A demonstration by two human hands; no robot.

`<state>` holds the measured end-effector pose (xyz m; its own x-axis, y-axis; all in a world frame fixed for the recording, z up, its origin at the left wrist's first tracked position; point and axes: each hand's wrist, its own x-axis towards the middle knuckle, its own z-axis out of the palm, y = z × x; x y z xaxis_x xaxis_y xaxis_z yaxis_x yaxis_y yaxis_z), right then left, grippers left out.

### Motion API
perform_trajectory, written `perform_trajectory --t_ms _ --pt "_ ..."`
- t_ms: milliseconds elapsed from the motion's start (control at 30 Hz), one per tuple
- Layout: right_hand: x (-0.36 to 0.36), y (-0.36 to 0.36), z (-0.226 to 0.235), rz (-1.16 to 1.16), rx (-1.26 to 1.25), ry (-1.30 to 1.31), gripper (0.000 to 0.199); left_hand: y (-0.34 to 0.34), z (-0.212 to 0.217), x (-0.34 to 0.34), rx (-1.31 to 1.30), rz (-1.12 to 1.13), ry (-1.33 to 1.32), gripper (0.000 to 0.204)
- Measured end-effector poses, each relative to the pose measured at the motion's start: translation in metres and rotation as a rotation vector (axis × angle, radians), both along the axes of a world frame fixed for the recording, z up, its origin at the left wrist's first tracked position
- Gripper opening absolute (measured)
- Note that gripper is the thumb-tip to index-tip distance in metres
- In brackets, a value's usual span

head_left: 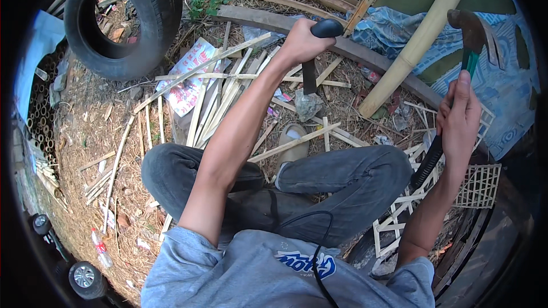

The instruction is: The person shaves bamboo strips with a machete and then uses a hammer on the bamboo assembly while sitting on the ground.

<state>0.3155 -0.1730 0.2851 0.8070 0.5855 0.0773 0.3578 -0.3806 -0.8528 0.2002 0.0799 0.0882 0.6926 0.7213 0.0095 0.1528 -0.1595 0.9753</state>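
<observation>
Hammer (472,40) and right hand (459,105) meet in a firm hold: the fingers are wrapped round the shaft, with the thumb laid along it toward the head. The rust-brown head, with its forked claw, stands above the fist, and the black grip slants out below it, down toward the right knee (394,165).

Well to the left, the left hand (305,40) is closed too, around the black handle of a knife (309,77). The handle's end juts out on the right side of that fist; the dark blade hangs below it, toward the person's body. Near the blade's end lies a grey stone (309,106); whether the two touch, I cannot tell.

Pale strips (216,115) lie scattered below and to the left of the left hand, some over a printed sheet (197,60). A tyre (151,17) stands farther left. Between the hands slants a bamboo pole (415,45). A blue cloth (502,108) spreads to the right of the right hand, and below that hand lies a lattice (478,185).
</observation>
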Motion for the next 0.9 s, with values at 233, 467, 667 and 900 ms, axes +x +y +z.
perform_trajectory --t_ms 233,467,667,900 --pt "0.084 0.038 -0.126 0.328 -0.498 -0.335 0.066 0.005 0.011 -0.029 -0.158 0.171 -0.191 0.017" --pt "0.052 0.087 -0.249 0.453 -0.501 -0.265 0.056 0.007 0.047 -0.074 -0.007 0.258 -0.119 0.020" --pt "0.074 0.144 -0.315 0.608 -0.099 -0.427 0.045 -0.021 0.108 -0.038 0.386 -0.208 0.042 0.028" --pt "0.038 0.024 -0.172 0.654 0.566 0.541 0.054 -0.054 0.027 0.011 0.371 -0.666 0.406 0.065"
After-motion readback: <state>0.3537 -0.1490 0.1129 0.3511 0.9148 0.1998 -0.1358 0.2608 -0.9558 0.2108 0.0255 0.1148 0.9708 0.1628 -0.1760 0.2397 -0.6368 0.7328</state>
